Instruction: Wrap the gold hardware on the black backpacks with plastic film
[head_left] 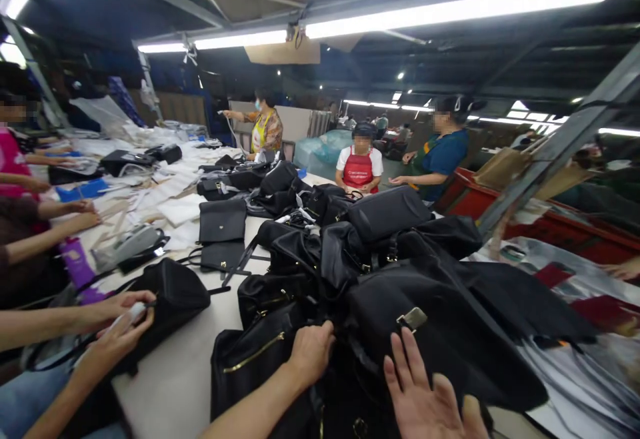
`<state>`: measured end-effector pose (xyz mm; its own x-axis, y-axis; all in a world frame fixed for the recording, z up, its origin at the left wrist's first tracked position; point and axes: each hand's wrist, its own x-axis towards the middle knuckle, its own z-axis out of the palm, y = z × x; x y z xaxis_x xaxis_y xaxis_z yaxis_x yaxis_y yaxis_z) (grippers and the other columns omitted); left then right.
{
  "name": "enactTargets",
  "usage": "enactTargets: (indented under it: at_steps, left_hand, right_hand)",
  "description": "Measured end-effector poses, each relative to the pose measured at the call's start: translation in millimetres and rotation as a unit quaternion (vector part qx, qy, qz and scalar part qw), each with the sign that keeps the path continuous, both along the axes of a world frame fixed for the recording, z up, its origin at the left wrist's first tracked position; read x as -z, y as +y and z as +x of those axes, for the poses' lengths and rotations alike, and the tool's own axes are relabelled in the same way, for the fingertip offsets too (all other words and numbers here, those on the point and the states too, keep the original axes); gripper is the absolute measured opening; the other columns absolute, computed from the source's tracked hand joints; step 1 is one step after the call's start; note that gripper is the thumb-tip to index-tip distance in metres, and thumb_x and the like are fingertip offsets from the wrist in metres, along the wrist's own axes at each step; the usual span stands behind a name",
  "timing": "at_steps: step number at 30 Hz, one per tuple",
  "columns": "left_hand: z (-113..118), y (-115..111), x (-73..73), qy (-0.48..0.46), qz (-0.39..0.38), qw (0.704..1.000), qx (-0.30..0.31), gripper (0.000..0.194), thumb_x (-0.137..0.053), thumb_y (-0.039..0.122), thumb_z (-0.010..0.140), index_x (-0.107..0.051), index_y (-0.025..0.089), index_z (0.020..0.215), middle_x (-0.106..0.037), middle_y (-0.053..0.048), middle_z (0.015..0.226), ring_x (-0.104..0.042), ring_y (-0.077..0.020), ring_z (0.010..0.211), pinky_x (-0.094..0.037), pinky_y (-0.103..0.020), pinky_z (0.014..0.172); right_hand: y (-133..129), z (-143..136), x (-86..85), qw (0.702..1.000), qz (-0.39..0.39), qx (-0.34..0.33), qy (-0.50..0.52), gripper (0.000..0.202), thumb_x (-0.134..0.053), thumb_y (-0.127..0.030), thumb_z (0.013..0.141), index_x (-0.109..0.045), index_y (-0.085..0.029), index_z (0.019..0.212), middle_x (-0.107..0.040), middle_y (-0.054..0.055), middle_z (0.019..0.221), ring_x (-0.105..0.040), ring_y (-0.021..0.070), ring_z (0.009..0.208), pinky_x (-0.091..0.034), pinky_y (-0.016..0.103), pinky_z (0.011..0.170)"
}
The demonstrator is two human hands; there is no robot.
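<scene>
My left hand (pixel 311 352) is clenched on a black bag (pixel 260 352) at the near edge of the table (pixel 185 372), right hand (pixel 425 399) open w/ nothing in it, and the big pile of bags (pixel 380 252) behind looks not handled yet, approx. all left.

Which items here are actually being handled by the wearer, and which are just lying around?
In hand:
- left hand gripping the black bag with the gold zip
- right hand open beside the black bag with the metal clasp

Lying about:
- flat black pouches
- white sheets
- bag pile farther up the table
- co-worker's bag
</scene>
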<state>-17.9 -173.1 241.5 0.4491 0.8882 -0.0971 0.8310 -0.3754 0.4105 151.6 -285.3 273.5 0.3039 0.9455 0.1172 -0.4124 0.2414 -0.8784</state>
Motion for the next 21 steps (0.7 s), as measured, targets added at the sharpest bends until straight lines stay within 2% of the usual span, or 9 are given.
enactTargets:
  at_steps: [2,4,6,8,11,13,16,19,21]
  left_hand:
    - [0,-5,-0.6,-0.011,0.013,1.0,0.001,0.026,-0.039,0.02,0.094,-0.052,0.018,0.116,-0.073,-0.011,0.092,-0.07,-0.0281,0.09,-0.051,-0.035,0.074]
    - [-2,-11,-0.9,-0.025,0.026,0.999,0.017,0.028,-0.038,0.019,0.095,-0.047,0.019,0.12,-0.073,-0.009,0.091,-0.07,-0.0262,0.088,-0.051,-0.032,0.072]
    - [-6,-18,-0.4,-0.037,0.036,0.998,0.042,0.025,-0.037,0.018,0.095,-0.048,0.021,0.118,-0.073,-0.007,0.092,-0.07,-0.0245,0.088,-0.05,-0.03,0.072]
    - [-12,-26,0.9,-0.045,0.04,0.996,0.068,0.022,-0.036,0.016,0.095,-0.049,0.021,0.112,-0.073,-0.005,0.091,-0.07,-0.0229,0.087,-0.05,-0.028,0.071]
    - [-22,-35,3.2,-0.054,0.068,0.989,0.12,0.019,-0.037,0.013,0.092,-0.05,0.02,0.104,-0.072,-0.004,0.085,-0.07,-0.0208,0.078,-0.049,-0.026,0.066]
    - [-28,-41,4.2,-0.054,0.093,0.982,0.152,0.019,-0.039,0.009,0.089,-0.051,0.02,0.101,-0.07,-0.003,0.078,-0.069,-0.0202,0.071,-0.049,-0.025,0.061]
    - [-31,-48,6.3,-0.043,0.098,0.98,0.17,0.021,-0.042,0.006,0.085,-0.052,0.019,0.099,-0.069,-0.003,0.075,-0.068,-0.021,0.068,-0.049,-0.026,0.058]
    - [-27,-51,13.7,-0.027,0.07,0.979,0.189,0.024,-0.045,0.004,0.08,-0.054,0.018,0.099,-0.069,-0.006,0.079,-0.068,-0.0232,0.073,-0.052,-0.029,0.063]
    - [-21,-49,22.1,-0.026,0.031,0.979,0.197,0.02,-0.049,0.009,0.082,-0.056,0.018,0.099,-0.069,-0.008,0.082,-0.068,-0.0254,0.077,-0.054,-0.034,0.068]
  right_hand:
    - [16,2,-6.5,0.999,-0.015,-0.018,-0.035,0.033,-0.052,-0.057,0.083,-0.073,-0.031,0.081,-0.059,0.006,0.137,-0.04,0.0337,0.137,-0.034,0.06,0.108]
    - [28,1,-6.1,0.978,-0.05,-0.033,-0.198,0.025,-0.059,-0.049,0.083,-0.073,-0.029,0.089,-0.058,0.009,0.138,-0.042,0.0336,0.135,-0.029,0.059,0.112]
    - [37,1,1.8,0.915,-0.056,-0.028,-0.398,0.021,-0.059,-0.04,0.085,-0.073,-0.028,0.095,-0.051,0.009,0.145,-0.04,0.0326,0.136,-0.026,0.058,0.114]
    - [44,3,14.2,0.825,-0.024,-0.009,-0.565,0.019,-0.057,-0.03,0.085,-0.072,-0.026,0.096,-0.044,0.01,0.149,-0.035,0.0324,0.139,-0.028,0.056,0.113]
    - [53,7,31.7,0.712,0.017,0.021,-0.702,0.026,-0.051,-0.016,0.084,-0.072,-0.025,0.097,-0.039,0.011,0.152,-0.028,0.0346,0.142,-0.04,0.053,0.104]
    - [57,9,38.4,0.667,0.022,0.035,-0.744,0.036,-0.046,-0.008,0.084,-0.071,-0.026,0.103,-0.038,0.011,0.153,-0.026,0.0358,0.143,-0.044,0.05,0.098]
    - [61,3,38.0,0.645,0.026,0.065,-0.761,0.043,-0.042,-0.004,0.084,-0.071,-0.027,0.105,-0.042,0.011,0.15,-0.03,0.0367,0.14,-0.046,0.049,0.093]
    - [64,-9,28.8,0.645,0.031,0.109,-0.755,0.033,-0.046,-0.013,0.086,-0.072,-0.026,0.1,-0.052,0.013,0.14,-0.041,0.0351,0.133,-0.044,0.049,0.093]
    - [68,-17,24.4,0.632,0.057,0.117,-0.764,0.027,-0.052,-0.016,0.084,-0.071,-0.026,0.099,-0.06,0.012,0.128,-0.051,0.0319,0.123,-0.043,0.046,0.093]
